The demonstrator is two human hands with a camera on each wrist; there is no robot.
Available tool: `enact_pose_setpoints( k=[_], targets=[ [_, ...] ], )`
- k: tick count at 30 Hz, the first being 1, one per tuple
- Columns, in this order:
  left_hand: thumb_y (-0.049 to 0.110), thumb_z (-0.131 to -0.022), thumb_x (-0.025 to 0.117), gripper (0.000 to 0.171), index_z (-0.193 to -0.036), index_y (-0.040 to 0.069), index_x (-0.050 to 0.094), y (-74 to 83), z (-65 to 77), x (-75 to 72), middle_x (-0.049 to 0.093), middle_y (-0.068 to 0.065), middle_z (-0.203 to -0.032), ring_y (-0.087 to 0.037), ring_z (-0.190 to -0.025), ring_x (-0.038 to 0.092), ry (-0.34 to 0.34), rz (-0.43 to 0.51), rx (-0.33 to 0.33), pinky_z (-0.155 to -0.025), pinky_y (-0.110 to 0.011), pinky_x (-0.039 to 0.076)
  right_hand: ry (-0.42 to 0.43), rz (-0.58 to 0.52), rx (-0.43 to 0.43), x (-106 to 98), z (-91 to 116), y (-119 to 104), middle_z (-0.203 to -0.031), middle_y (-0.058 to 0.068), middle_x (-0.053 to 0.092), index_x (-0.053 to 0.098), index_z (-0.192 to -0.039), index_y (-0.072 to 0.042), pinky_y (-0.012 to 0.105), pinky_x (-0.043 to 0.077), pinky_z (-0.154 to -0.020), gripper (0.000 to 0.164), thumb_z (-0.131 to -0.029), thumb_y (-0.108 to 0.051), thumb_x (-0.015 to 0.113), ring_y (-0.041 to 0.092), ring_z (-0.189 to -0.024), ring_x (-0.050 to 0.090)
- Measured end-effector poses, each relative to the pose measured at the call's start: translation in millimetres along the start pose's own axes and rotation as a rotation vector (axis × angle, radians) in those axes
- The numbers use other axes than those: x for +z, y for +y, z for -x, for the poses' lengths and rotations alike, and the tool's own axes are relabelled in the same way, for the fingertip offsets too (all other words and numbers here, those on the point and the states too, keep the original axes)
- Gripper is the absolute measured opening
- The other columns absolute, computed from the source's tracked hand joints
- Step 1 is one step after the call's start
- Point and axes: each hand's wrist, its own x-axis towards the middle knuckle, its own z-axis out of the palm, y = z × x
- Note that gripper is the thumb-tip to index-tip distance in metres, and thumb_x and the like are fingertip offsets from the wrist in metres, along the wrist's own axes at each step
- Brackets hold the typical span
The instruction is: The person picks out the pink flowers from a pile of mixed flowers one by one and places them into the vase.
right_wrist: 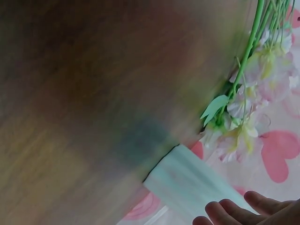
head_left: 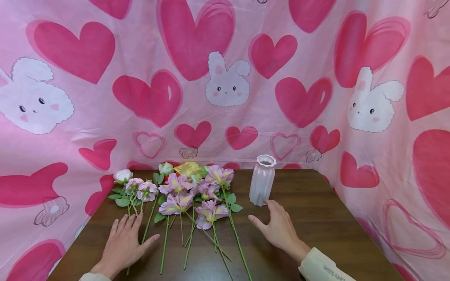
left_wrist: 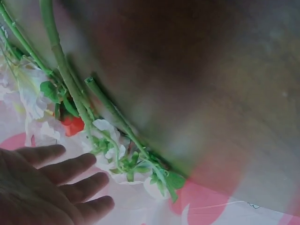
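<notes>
My left hand (head_left: pixel 123 242) is spread with fingers straight, near the stems of the small pink flowers (head_left: pixel 147 191) and the white flower (head_left: pixel 123 176) at the left. In the left wrist view its fingers hold nothing. My right hand (head_left: pixel 279 229) reaches toward the fluted pale vase (head_left: pixel 262 183), thumb apart from the fingers. The head view puts its fingertips close to the vase's base; whether they touch, I cannot tell. Between the hands lie several pink-purple flowers (head_left: pixel 176 203) on long green stems, with a yellow flower (head_left: pixel 189 169) behind. A red bloom (left_wrist: pixel 73 125) is partly hidden.
A dark brown wooden table (head_left: pixel 316 210) carries everything. Behind it and along both sides hangs a pink cloth (head_left: pixel 225 117) printed with hearts and white rabbits. The vase stands upright toward the back, right of the flowers, and its top opening faces up.
</notes>
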Motion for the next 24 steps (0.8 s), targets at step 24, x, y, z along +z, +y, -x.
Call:
enact_pose_setpoints(
  k=[24],
  targets=[
    [0.026,-0.087,0.081,0.042,-0.094,-0.008,0.058,-7.6,-13.5,0.7,0.06,-0.015,-0.077,-0.038,-0.073,0.065,-0.124,0.051,-0.144,-0.062,-0.054,0.051,0.003,-0.008,-0.023,5.0,13.6,-6.8,-0.145,0.022,0.054,0.056,-0.14,-0.002,0.062,0.037,-0.108,0.087,-0.084,-0.065,0.074,0.042,-0.133,0.051]
  ],
)
